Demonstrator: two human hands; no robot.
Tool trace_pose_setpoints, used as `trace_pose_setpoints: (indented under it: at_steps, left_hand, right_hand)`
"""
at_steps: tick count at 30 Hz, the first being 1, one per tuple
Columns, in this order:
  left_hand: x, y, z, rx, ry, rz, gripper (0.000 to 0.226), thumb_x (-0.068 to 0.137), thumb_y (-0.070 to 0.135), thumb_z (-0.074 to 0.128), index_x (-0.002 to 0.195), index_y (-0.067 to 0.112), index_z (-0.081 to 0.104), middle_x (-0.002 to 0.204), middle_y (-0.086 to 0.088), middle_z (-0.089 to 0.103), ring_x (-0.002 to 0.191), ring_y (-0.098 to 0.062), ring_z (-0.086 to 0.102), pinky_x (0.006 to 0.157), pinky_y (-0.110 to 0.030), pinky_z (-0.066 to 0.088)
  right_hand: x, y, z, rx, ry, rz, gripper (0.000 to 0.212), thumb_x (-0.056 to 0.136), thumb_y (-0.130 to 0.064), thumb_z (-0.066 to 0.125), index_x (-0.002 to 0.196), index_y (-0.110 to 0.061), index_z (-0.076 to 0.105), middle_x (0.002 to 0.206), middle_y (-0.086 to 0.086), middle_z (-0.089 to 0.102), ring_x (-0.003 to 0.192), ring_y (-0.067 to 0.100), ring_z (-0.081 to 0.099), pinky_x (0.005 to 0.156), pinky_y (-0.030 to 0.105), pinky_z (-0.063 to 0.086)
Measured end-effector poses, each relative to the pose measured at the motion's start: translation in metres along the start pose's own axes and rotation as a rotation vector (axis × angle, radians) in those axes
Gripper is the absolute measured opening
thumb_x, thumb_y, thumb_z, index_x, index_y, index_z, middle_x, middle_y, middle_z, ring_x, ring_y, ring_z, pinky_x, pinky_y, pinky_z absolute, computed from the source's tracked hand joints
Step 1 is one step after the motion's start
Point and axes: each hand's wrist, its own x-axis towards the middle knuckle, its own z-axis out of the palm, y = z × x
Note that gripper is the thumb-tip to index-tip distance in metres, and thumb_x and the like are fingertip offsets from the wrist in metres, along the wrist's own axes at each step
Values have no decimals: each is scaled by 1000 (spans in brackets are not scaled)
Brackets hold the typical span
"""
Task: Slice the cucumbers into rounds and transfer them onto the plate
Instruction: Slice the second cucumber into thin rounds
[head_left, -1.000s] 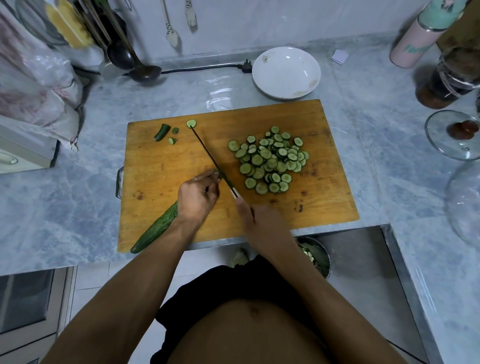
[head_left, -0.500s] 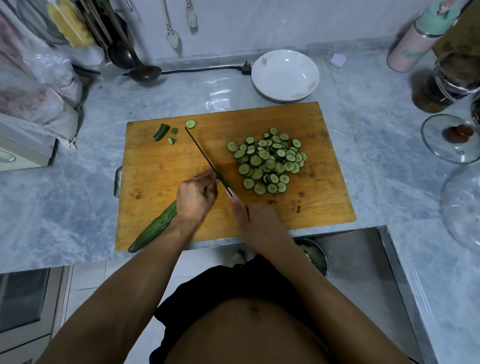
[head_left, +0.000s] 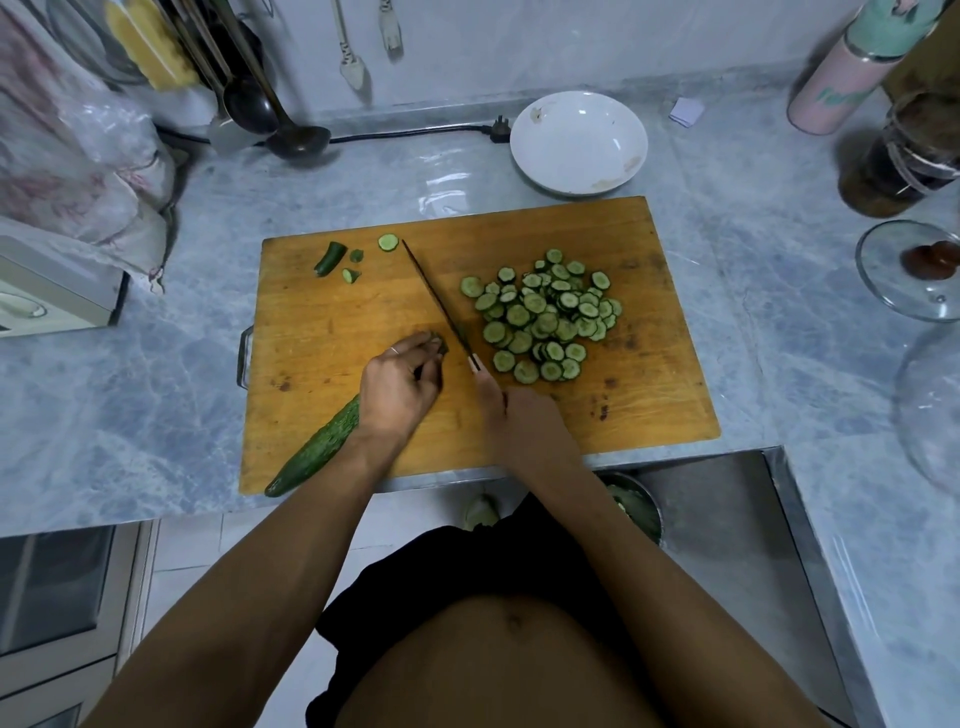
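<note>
- Your grey marble counter (head_left: 156, 405) carries everything; at its lower right edge a steel sink (head_left: 727, 519) drops away, and a metal bowl (head_left: 641, 506) in it, partly under your right arm, holds green scraps
- The wooden cutting board (head_left: 363, 312) lies in front of you with its near edge at the counter's lip
- The white plate (head_left: 578, 141) sits just beyond the board's far edge, right of centre; it holds no cucumber, only faint smears
- A glass lid (head_left: 904, 270) at the far right lies upturned like a dish, with a dark reddish knob or item in it; you cannot tell which
- A dark jar (head_left: 898, 161) and a pink and green bottle (head_left: 841, 73) stand at the back right
- The whole cucumber (head_left: 317, 452) lies slanted across the board's near left corner, its cut end hidden beneath your left hand (head_left: 397, 387), whose fingers are curled down over it
- The pile of rounds (head_left: 545, 317) rests on the board's right half, apart from the plate
- The knife (head_left: 436, 301) points away from you between your left hand and the pile; your right hand (head_left: 519, 421) grips its handle
- A stem end (head_left: 330, 258), two small bits and one stray round (head_left: 388, 241) lie at the board's far left
</note>
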Motion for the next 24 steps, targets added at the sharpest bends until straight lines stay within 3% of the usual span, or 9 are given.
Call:
trace_pose_setpoints:
  at_steps: [6, 9, 14, 19, 24]
  left_hand:
    - [1, -1, -3, 4, -18, -4, 23, 83, 3, 69, 104, 7, 76, 113, -9, 72, 103, -21, 67, 97, -14, 42]
    - [1, 1, -4, -13, -7, -17, 20, 84, 3, 69, 102, 4, 76, 110, -11, 72, 102, -21, 68, 99, -12, 39]
    - [3, -3, -6, -18, -64, -22, 24, 85, 9, 61, 103, 6, 77, 113, -9, 72, 105, -19, 68, 97, -29, 51]
    - [3, -2, -7, -12, -75, -51, 24, 85, 8, 60, 102, 6, 77, 112, -8, 72, 103, -18, 68, 94, -31, 53]
    - [3, -3, -6, -50, -91, -70, 43, 80, 28, 41, 89, 6, 77, 103, -7, 75, 94, -18, 70, 83, -35, 57]
  right_hand:
    - [-4, 13, -12, 47, 63, 11, 65, 104, -52, 25, 62, -12, 54, 63, 0, 56, 60, 12, 52, 66, 28, 36]
    - [-7, 11, -10, 42, 58, -31, 67, 103, -54, 25, 76, -7, 66, 75, 7, 65, 69, 16, 55, 68, 29, 40]
    - [-18, -3, -5, -9, -17, -112, 69, 105, -48, 29, 67, 3, 58, 61, 10, 56, 55, 18, 49, 55, 31, 24]
    - [-19, -3, -1, 12, -9, -114, 70, 104, -50, 27, 64, 0, 55, 58, 9, 55, 61, 25, 55, 57, 34, 30]
    - [-20, -3, 5, -6, -10, -116, 67, 104, -50, 27, 58, -7, 51, 56, 7, 52, 61, 26, 54, 59, 33, 32]
